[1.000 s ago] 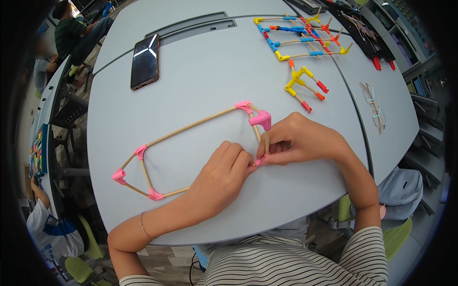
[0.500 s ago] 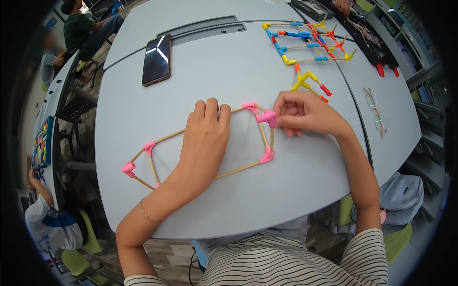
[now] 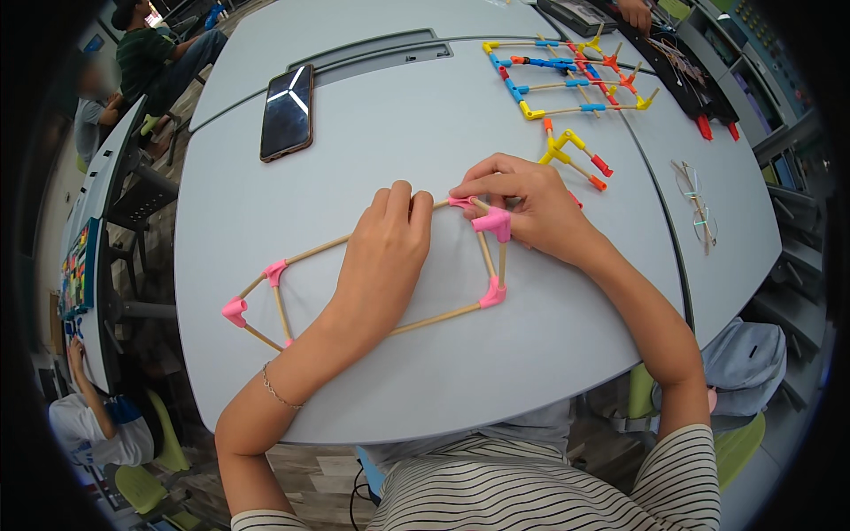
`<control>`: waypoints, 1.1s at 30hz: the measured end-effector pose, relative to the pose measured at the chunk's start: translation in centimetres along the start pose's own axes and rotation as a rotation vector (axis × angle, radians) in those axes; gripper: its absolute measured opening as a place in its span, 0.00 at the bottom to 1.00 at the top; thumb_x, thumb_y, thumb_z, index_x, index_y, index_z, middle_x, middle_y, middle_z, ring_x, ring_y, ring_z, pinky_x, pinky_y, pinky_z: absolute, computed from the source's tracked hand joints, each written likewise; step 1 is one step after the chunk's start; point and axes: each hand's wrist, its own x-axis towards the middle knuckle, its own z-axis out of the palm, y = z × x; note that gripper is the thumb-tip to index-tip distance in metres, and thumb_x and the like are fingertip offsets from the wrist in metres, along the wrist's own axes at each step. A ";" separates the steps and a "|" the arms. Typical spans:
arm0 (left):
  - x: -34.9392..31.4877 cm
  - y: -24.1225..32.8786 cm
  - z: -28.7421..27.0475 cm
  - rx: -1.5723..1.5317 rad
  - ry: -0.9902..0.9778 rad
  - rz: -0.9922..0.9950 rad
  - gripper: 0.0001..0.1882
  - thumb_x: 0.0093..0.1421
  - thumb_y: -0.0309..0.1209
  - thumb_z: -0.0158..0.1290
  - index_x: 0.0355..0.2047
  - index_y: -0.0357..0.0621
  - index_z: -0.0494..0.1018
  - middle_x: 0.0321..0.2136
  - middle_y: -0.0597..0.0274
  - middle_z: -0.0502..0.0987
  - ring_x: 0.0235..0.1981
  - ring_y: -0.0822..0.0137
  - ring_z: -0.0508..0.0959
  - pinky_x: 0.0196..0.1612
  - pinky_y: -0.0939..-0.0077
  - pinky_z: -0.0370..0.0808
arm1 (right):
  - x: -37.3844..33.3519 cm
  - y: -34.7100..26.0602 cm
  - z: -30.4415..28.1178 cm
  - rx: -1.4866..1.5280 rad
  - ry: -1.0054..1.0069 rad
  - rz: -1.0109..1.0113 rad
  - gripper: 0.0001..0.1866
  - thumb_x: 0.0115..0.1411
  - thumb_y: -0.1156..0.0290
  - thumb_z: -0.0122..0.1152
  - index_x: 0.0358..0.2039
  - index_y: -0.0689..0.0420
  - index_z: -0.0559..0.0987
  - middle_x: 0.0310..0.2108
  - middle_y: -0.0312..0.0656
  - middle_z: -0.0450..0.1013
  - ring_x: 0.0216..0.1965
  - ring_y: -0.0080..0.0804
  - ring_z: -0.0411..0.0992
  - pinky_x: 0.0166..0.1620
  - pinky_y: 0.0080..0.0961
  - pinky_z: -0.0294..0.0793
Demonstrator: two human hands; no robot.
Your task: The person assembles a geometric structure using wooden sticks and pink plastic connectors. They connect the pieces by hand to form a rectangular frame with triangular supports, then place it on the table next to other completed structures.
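Observation:
A frame of wooden rods [image 3: 438, 316] and pink corner connectors lies on the table in front of me. My left hand [image 3: 387, 243] is closed around its far long rod, near the middle; the fingertips are partly hidden. With thumb and fingers, my right hand [image 3: 531, 203] pinches the pink connector [image 3: 461, 202] at the far right corner. Just below those fingers, another pink connector [image 3: 496, 224] joins two short rods at the right end. A near right connector [image 3: 493, 292] is plainly seen. At the left end, a similar triangle has a pink tip connector [image 3: 235, 311].
A phone [image 3: 288, 113] lies at the far left. Beyond my right hand are a small yellow connector piece [image 3: 558, 150] and a multicoloured rod structure [image 3: 567, 84]. Glasses [image 3: 696, 208] rest at the right, near a black case [image 3: 682, 71]. Another person's hand [image 3: 635, 12] shows at the top.
My right hand has moved left from the raised pink connector at the right end to the far right corner connector. My left hand keeps its hold, and the frame has barely shifted.

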 end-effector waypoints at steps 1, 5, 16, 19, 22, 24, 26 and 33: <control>0.0 0.0 0.0 -0.005 0.009 0.003 0.14 0.50 0.11 0.48 0.38 0.30 0.67 0.35 0.50 0.67 0.39 0.54 0.72 0.41 0.63 0.73 | 0.0 -0.3 -0.1 0.016 -0.009 0.028 0.13 0.54 0.74 0.69 0.41 0.54 0.85 0.38 0.35 0.76 0.26 0.16 0.68 0.29 0.15 0.69; 0.3 0.0 0.4 -0.099 0.058 0.043 0.13 0.49 0.12 0.49 0.36 0.31 0.67 0.34 0.51 0.67 0.37 0.54 0.72 0.40 0.63 0.74 | -0.1 0.2 0.4 0.064 -0.005 -0.005 0.11 0.56 0.78 0.62 0.40 0.56 0.85 0.36 0.36 0.75 0.21 0.16 0.70 0.23 0.15 0.69; -2.0 1.7 -4.8 -0.177 0.114 0.021 0.12 0.59 0.18 0.54 0.45 0.33 0.70 0.41 0.51 0.72 0.40 0.53 0.75 0.38 0.67 0.75 | -0.9 -1.1 -1.5 0.116 -0.074 0.066 0.17 0.57 0.81 0.56 0.47 0.60 0.81 0.38 0.39 0.75 0.29 0.20 0.74 0.30 0.17 0.74; -5.4 0.2 -9.5 -0.222 0.260 0.064 0.17 0.61 0.30 0.56 0.46 0.33 0.69 0.41 0.49 0.72 0.45 0.56 0.72 0.47 0.63 0.71 | -2.0 -0.4 -2.3 0.185 0.000 0.062 0.18 0.60 0.80 0.52 0.51 0.62 0.78 0.43 0.41 0.75 0.42 0.24 0.74 0.47 0.23 0.75; -11.3 -3.6 -9.8 -0.440 0.728 -0.115 0.23 0.69 0.37 0.42 0.57 0.32 0.61 0.54 0.45 0.68 0.57 0.55 0.68 0.63 0.57 0.60 | -1.6 -1.0 -0.9 0.557 0.090 0.136 0.19 0.66 0.74 0.47 0.55 0.66 0.73 0.50 0.47 0.72 0.54 0.32 0.70 0.59 0.29 0.69; -12.6 -5.6 -8.3 -0.726 0.844 -0.292 0.24 0.71 0.39 0.39 0.59 0.31 0.60 0.56 0.45 0.67 0.60 0.54 0.66 0.67 0.56 0.57 | -1.5 -1.2 0.8 0.822 0.168 0.176 0.22 0.70 0.69 0.41 0.58 0.70 0.67 0.57 0.53 0.68 0.60 0.38 0.66 0.63 0.32 0.65; -13.3 -7.2 -6.5 -0.970 0.837 -0.471 0.27 0.72 0.42 0.34 0.61 0.30 0.58 0.59 0.43 0.64 0.65 0.54 0.62 0.71 0.56 0.51 | -1.4 -2.0 2.3 0.937 0.260 0.191 0.24 0.71 0.66 0.39 0.60 0.71 0.64 0.58 0.55 0.66 0.62 0.40 0.65 0.66 0.33 0.62; -8.9 -6.3 -2.6 -1.285 0.517 -0.618 0.44 0.65 0.61 0.42 0.62 0.29 0.57 0.62 0.44 0.59 0.68 0.56 0.57 0.72 0.65 0.51 | -1.3 -3.6 4.2 0.986 0.424 0.250 0.26 0.71 0.63 0.37 0.62 0.71 0.61 0.64 0.54 0.60 0.68 0.39 0.56 0.70 0.32 0.52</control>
